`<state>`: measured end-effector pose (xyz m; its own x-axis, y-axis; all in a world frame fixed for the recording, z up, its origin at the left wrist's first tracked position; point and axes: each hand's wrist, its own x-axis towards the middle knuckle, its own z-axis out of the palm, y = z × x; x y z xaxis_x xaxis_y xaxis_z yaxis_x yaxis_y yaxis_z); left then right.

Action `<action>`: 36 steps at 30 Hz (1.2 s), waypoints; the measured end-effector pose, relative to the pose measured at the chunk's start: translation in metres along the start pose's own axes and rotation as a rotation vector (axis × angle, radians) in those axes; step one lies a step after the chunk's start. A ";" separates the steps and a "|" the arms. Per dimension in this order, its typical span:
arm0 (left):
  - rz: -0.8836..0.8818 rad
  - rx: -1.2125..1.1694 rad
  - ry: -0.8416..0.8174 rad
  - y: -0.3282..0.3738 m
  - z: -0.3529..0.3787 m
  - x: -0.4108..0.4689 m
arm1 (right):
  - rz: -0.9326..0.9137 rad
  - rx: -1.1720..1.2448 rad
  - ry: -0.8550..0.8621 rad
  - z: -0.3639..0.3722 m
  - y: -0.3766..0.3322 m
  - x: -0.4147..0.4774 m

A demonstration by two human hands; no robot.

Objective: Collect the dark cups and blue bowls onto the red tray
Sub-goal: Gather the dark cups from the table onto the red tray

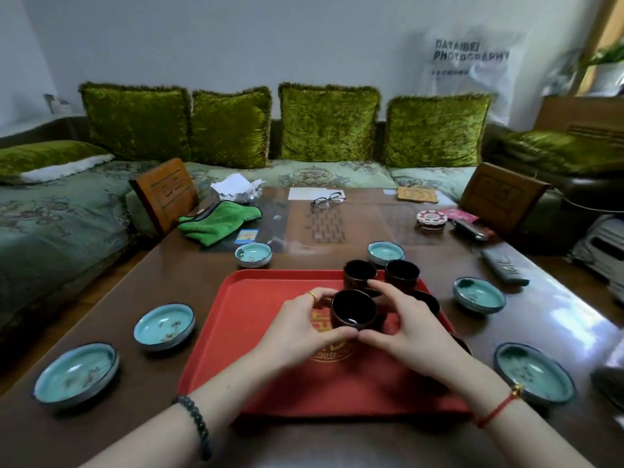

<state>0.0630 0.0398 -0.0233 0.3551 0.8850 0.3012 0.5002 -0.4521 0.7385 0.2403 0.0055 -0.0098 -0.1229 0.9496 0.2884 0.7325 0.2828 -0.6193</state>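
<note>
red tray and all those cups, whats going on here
A person is gathering tea things onto the red tray. Both hands, left and right, cup one dark cup at the tray's middle. More dark cups stand at its far right. All six blue bowls, like the nearest left bowl, are on the table around the tray.

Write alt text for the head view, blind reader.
Both hands, left hand and right hand, cup a dark cup over the red tray on a brown table, with more dark cups at the tray's far right. Six blue bowls, such as the nearest left bowl, sit on the table around the tray.
</note>
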 end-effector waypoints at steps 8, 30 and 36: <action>-0.012 0.014 -0.046 0.004 0.029 -0.011 | 0.017 -0.141 -0.078 -0.008 0.016 -0.023; -0.061 0.017 -0.159 -0.009 0.042 -0.018 | 0.041 0.086 0.000 -0.052 0.062 -0.053; -0.056 0.020 -0.135 -0.006 0.048 -0.018 | 0.124 0.156 0.041 -0.041 0.081 -0.077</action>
<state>0.0910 0.0209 -0.0621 0.4284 0.8865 0.1749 0.5372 -0.4054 0.7396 0.3365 -0.0503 -0.0523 -0.0087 0.9731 0.2302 0.6271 0.1846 -0.7567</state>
